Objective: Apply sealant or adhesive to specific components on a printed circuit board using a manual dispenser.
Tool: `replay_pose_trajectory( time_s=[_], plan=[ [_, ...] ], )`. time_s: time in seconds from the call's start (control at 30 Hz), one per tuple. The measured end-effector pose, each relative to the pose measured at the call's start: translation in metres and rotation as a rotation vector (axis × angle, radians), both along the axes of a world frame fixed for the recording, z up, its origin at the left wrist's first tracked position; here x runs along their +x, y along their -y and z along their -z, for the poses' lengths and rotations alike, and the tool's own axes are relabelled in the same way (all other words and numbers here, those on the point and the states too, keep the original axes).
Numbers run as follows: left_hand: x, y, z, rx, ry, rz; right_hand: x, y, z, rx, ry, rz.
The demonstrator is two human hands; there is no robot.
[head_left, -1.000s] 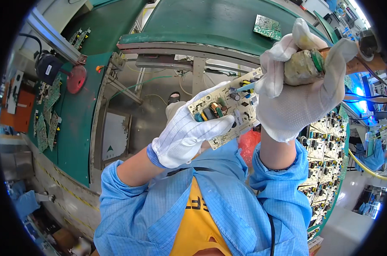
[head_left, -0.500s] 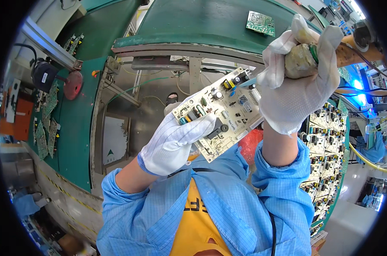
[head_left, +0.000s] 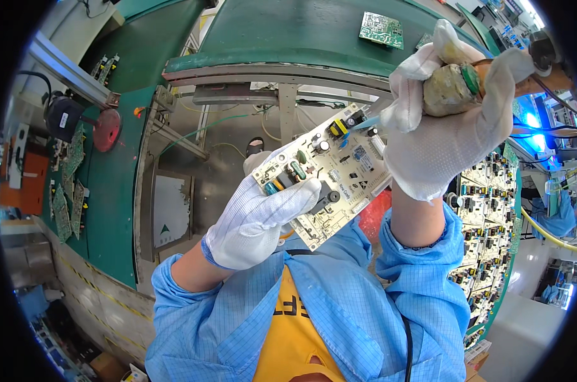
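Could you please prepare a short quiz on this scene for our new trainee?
1. Which hand grips the cream rectangular circuit board?
2. True or false: both hands are bare.
3. Multiple choice: what does the slim pale-blue tip point toward? A) the grey floor; B) the circuit board; C) the yellow shirt.

Key:
1. The left hand.
2. False; it and the right hand wear white fabric gloves.
3. B.

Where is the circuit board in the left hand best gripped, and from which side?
Probably by its lower-left edge in this view, coming from the person's left, as the left hand does. The circuit board is flat, capacitors stand up from its face, and the pale-blue-tipped tool in the right hand is at the opposite end.
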State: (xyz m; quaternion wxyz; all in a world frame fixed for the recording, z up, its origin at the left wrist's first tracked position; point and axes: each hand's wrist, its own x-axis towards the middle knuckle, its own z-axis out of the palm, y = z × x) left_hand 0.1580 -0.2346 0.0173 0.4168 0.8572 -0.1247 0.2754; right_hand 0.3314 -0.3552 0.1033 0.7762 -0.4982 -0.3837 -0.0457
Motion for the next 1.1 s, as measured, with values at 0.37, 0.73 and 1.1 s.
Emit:
replay_pose_trajectory(
  time_s=[0.37, 0.73, 1.1],
  plan=[
    [-0.010, -0.004, -0.003, -0.077, -0.120, -0.051, 0.004, 0.006, 0.000, -0.021, 0.067, 0.050],
    [-0.010, 0.000, -0.006, -0.377, -0.173, -0.027, -0.004, -0.001, 0.000, -0.036, 0.143, 0.107],
    [-0.013, -0.008, 0.003, -0.132, 0.014, -0.146, -0.004, -0.010, 0.004, 0.307, -0.135, -0.211]
  ],
)
